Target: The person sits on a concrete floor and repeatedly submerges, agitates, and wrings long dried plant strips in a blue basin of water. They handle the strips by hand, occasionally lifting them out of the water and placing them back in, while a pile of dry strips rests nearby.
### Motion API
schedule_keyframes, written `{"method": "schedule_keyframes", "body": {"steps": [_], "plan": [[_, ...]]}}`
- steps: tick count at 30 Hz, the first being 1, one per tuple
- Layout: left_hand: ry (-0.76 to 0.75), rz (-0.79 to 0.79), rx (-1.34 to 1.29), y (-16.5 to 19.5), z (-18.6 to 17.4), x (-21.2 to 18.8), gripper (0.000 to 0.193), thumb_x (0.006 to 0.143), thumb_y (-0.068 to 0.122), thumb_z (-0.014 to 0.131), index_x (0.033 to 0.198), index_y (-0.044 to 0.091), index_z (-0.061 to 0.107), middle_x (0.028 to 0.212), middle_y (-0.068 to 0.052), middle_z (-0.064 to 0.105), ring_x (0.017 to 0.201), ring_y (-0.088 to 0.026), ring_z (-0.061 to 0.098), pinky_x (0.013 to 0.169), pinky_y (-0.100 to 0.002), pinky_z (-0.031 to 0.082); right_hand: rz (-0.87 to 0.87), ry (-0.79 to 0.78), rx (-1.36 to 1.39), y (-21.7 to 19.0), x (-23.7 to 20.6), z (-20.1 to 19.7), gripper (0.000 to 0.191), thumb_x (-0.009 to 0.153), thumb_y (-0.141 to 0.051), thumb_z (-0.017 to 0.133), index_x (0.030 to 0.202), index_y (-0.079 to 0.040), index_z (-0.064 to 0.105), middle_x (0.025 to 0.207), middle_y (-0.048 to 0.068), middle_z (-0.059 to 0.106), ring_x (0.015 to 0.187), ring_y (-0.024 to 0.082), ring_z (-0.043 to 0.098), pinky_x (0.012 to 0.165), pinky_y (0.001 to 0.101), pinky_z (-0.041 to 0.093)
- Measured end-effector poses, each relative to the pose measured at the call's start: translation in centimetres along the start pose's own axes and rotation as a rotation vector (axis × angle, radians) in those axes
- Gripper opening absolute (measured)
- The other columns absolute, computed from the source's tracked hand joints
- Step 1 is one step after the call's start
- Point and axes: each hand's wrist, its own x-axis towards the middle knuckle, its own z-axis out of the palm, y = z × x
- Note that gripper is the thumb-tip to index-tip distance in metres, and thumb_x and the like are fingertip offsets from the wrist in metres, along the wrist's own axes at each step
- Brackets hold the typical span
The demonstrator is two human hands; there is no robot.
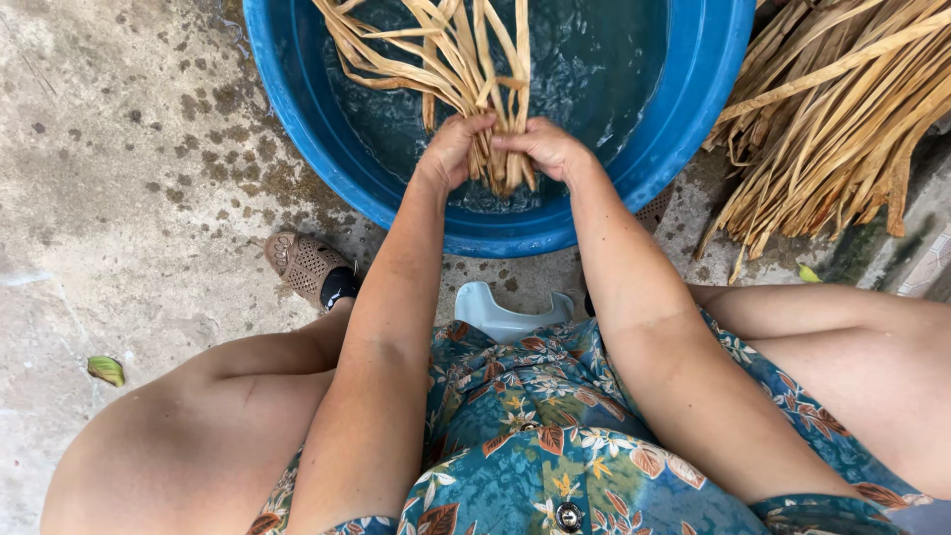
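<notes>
Soaking is about where this sits, I'd say, with plenty left to go. Both hands are clamped on one bundle of dried leaf strips [474, 69] over the blue basin [297, 109]: the left hand [451, 149] is wrapped round the near end of the bundle from its own side, and the right hand [545, 147] closes on it from the other, fingers curled tight, thumbs nearly touching. No open hand here; both are full.

The bundle fans out from the grip toward the far side of the basin, with the strips lying down into the water. The water looks shallow and a bit foamy or rippled around the strips. So my read: this one batch is in the wash, and that's it so far.

What's left looks like the big part. Just beside the basin, on its right, there's a heap of dry strips [842, 119] on the concrete floor [119, 198], well out of the water. I can't see any finished pile.

The strips themselves: long, flat, tan to pale brown, stiff-looking, some twisted or curled at the ends. The ones in the basin look a bit darker and glossier, probably wet.

Nearer than the basin there's a small pale plastic stool [505, 315], and a brown perforated shoe [302, 266] near the basin's left edge.
</notes>
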Motion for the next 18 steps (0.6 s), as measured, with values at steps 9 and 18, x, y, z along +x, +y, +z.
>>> {"method": "schedule_keyframes", "body": {"steps": [9, 18], "plan": [[0.017, -0.136, 0.61, 0.6, 1.0, 0.9, 0.068, 0.096, 0.055, 0.061, 0.143, 0.005, 0.056, 0.135, -0.016, 0.066, 0.126, -0.027, 0.06, 0.104, -0.041, 0.045, -0.185, 0.012, -0.175, 0.6, 1.1, 0.6, 0.03, 0.087, -0.01, 0.078, 0.114, -0.002, 0.069, 0.104, 0.01, 0.077, 0.095, 0.019, 0.074, 0.085, 0.0336, 0.059], [0.947, 0.17, 1.342, 4.3, -1.2, -0.5, 0.048, 0.089, 0.047, 0.071, 0.109, 0.004, 0.074, 0.107, -0.022, 0.073, 0.103, -0.041, 0.069, 0.089, -0.051, 0.055, -0.105, 0.266, 0.117, -0.2, 1.6, -1.8, 0.021, 0.085, -0.006, 0.067, 0.103, 0.004, 0.07, 0.086, 0.013, 0.077, 0.069, 0.02, 0.076, 0.059, 0.0343, 0.065]]}}
